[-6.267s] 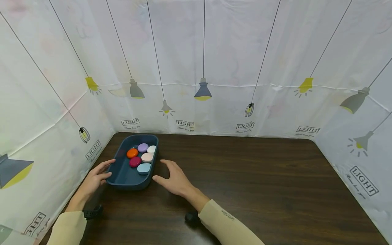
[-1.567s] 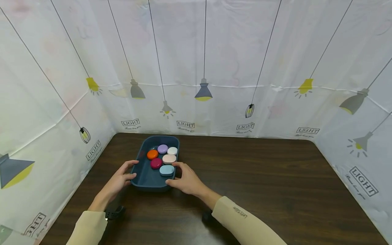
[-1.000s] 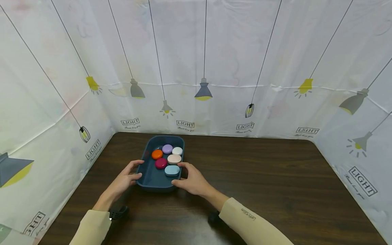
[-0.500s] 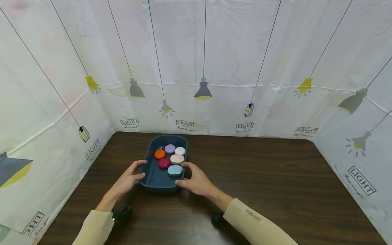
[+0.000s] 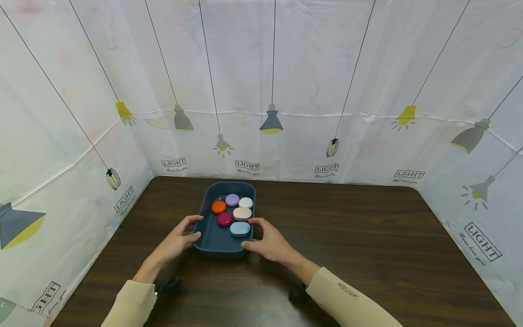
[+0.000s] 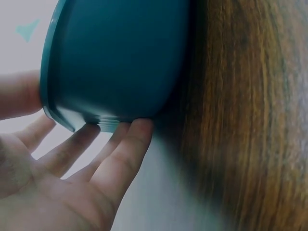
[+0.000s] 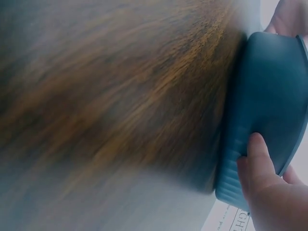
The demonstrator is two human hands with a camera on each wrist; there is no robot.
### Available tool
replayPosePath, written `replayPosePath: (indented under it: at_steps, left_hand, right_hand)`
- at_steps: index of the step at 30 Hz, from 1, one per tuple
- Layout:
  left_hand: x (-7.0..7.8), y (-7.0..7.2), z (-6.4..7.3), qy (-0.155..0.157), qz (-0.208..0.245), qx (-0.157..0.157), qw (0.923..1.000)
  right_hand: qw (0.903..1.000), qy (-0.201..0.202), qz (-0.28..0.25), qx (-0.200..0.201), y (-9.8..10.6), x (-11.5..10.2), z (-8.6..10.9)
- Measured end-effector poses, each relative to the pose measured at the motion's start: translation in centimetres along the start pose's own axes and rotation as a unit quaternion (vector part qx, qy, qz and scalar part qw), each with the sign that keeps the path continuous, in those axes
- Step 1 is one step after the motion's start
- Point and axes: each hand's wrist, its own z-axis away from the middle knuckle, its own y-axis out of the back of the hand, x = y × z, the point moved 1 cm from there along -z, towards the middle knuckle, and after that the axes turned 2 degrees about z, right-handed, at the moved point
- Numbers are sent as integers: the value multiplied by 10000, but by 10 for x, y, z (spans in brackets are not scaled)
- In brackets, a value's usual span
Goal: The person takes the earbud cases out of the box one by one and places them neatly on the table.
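In the head view, a dark blue plastic tray (image 5: 212, 238) stands on the table between both hands. Inside are smooth, rounded, soap-like pieces: an orange one (image 5: 219, 207), a lilac one (image 5: 232, 200), a crimson one (image 5: 224, 220), a white one (image 5: 245, 203), a pale pink one (image 5: 242, 214) and a light blue one (image 5: 239, 229). My left hand (image 5: 175, 243) grips the tray's left side, with thumb at the rim and fingertips against the outer wall in the left wrist view. My right hand (image 5: 271, 243) holds the opposite side near the front corner.
The dark wood tabletop (image 5: 367, 245) stretches away to the right of the tray. White sheeting (image 5: 302, 91) printed with lamps encloses the back and sides. Dark bands sit at the left wrist (image 5: 166, 285) and under the right sleeve (image 5: 351, 299).
Both hands have moved right along the table, carrying the tray between them. Earliest, the right hand was apart from the tray with spread fingers; now it holds the side. The pieces keep their arrangement.
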Motion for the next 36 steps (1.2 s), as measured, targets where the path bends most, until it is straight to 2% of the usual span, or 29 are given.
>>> replayPosePath:
  at_steps: [9, 19, 24, 36]
  left_hand:
    - [-1, -11, -3, 8, 11, -28, 10000]
    - [5, -23, -3, -197, -149, -106, 9996]
    - [7, -28, -3, -231, -191, -62, 9995]
    - [11, -39, -3, -302, -246, -102, 9992]
  right_hand:
    - [9998, -153, 112, 3, 7, 6, 8]
    - [9995, -246, 158, 117, 15, 10, 17]
    - [9997, -149, 182, 115, 19, 10, 22]
    - [9994, -222, 211, 187, 27, 14, 30]
